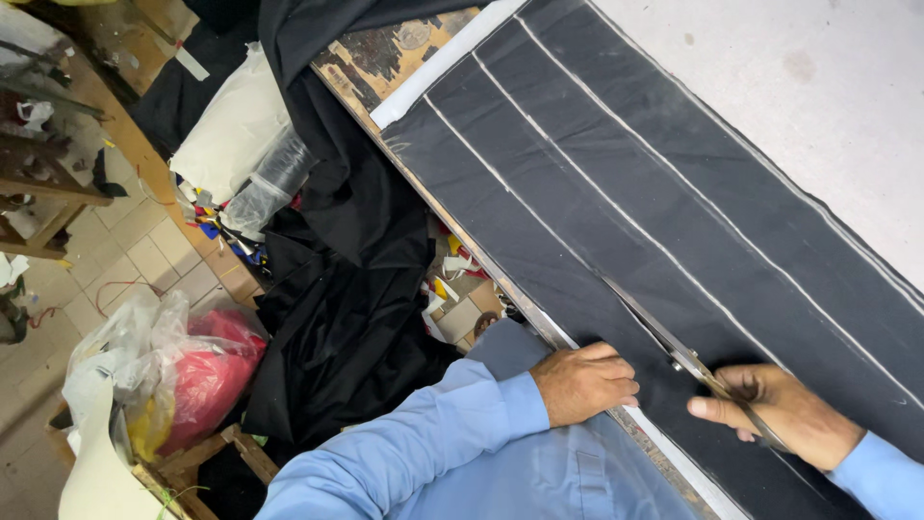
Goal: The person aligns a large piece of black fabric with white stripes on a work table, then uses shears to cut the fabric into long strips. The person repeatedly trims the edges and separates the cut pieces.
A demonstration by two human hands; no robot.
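Counter (770, 58): long, pale top, running diagonally across the head view. Dark cloth (616, 193) lies flat along it, marked with several white chalk lines running lengthwise.

Step, as I judge it: cutting the cloth along the chalk line nearest the counter edge. Scissors (664, 342) lie on that line, blades pointing away from me, tips well up the cloth.

Right hand (784, 409): curled closed around the scissor handles, index finger stretched out toward the left hand. Left hand (585, 382): flat, palm down, fingers together, pressing the cloth at the counter edge just beside the blades, not touching them.

Next move, I reckon, calls for keeping the blades on the line and the cloth taut, the left hand clear of the edge.

Floor left: black fabric heap (337, 279), scraps, plastic bags (164, 376).
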